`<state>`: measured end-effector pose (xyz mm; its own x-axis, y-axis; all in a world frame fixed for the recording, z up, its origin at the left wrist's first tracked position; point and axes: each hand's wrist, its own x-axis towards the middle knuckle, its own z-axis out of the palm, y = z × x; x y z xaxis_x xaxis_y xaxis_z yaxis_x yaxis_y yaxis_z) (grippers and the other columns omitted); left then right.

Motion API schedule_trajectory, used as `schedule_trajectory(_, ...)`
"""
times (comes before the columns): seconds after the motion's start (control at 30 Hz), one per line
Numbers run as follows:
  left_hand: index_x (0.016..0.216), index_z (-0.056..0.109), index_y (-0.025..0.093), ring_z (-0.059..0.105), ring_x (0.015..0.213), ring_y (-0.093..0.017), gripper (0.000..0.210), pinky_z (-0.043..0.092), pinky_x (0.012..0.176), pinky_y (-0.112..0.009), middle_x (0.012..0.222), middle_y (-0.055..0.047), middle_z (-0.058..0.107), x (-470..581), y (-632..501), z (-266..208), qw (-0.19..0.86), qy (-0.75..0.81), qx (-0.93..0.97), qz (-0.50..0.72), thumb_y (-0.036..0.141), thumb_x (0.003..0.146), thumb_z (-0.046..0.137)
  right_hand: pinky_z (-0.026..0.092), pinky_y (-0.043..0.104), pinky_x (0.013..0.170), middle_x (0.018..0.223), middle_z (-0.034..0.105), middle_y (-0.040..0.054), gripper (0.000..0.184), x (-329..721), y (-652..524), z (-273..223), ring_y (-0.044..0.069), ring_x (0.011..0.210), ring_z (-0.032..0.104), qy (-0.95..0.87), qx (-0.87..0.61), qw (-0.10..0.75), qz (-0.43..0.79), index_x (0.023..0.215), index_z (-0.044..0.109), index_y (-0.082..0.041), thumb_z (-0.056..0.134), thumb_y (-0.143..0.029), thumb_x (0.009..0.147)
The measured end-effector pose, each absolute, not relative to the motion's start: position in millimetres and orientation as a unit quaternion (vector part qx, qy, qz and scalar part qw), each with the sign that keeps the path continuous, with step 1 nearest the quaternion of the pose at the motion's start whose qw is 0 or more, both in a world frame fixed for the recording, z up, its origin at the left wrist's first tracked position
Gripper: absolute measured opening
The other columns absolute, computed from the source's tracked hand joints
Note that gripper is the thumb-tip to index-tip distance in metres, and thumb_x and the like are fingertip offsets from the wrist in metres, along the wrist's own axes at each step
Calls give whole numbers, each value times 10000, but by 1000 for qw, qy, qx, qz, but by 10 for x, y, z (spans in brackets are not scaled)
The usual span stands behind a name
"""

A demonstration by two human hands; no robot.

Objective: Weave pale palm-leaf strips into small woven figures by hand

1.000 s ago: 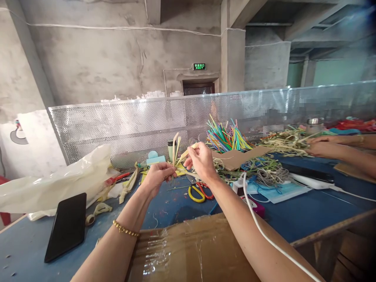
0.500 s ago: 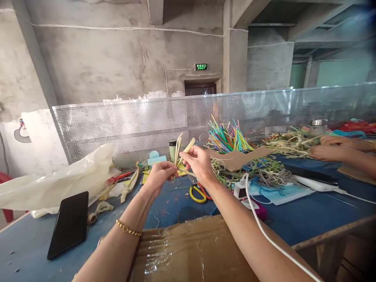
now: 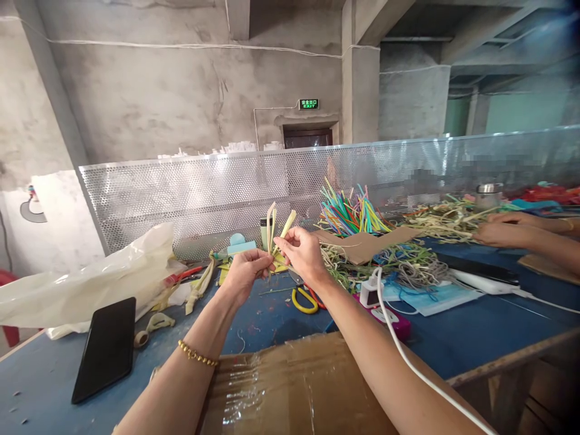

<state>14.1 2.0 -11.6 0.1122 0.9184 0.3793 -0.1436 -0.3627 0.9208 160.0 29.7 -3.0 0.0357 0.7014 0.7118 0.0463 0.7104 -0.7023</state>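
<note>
My left hand (image 3: 248,270) pinches the lower end of a small bundle of pale yellow-green strips (image 3: 270,225), which stand upright above the fingertips. Close beside it, my right hand (image 3: 301,251) is closed, thumb against forefinger, on another pale strip (image 3: 288,222) that leans up to the right. Where the strips meet, the fingers cover them. Scissors (image 3: 306,301) with yellow and red handles lie on the blue table (image 3: 267,326) just below my right hand. Behind the strips stands a green bottle (image 3: 264,232), partly hidden.
A taped cardboard box (image 3: 290,386) is between my forearms. At left lie a black phone (image 3: 105,347) and a plastic bag (image 3: 90,275). Rightward are colourful pipe cleaners (image 3: 348,208), cord piles, a face mask (image 3: 439,297) and a white cable (image 3: 408,359). A co-worker's hands (image 3: 512,229) are far right.
My right hand has shifted slightly left, and the strips' upper ends are spread a little differently. The charger and purple box beside my right forearm show more. My left hand has hardly moved.
</note>
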Motion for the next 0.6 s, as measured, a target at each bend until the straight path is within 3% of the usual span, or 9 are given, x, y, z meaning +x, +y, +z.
schedule_trajectory(0.23, 638, 652, 119, 490, 487, -92, 191, 358, 517, -249, 593, -44, 638, 139, 27, -120, 452, 343, 587, 577, 259, 616, 779, 428, 198, 378, 540, 600, -14, 291, 1597, 257, -32, 106, 426, 551, -666, -297, 642, 236, 740, 549, -190, 722, -419, 794)
schedule_trajectory(0.6, 636, 655, 125, 492, 493, -98, 171, 357, 526, -255, 595, -49, 637, 127, 41, -129, 445, 348, 587, 580, 255, 632, 767, 413, 193, 344, 576, 588, -34, 222, 1585, 247, -16, 80, 390, 504, -664, -275, 634, 285, 711, 568, -184, 737, -326, 740)
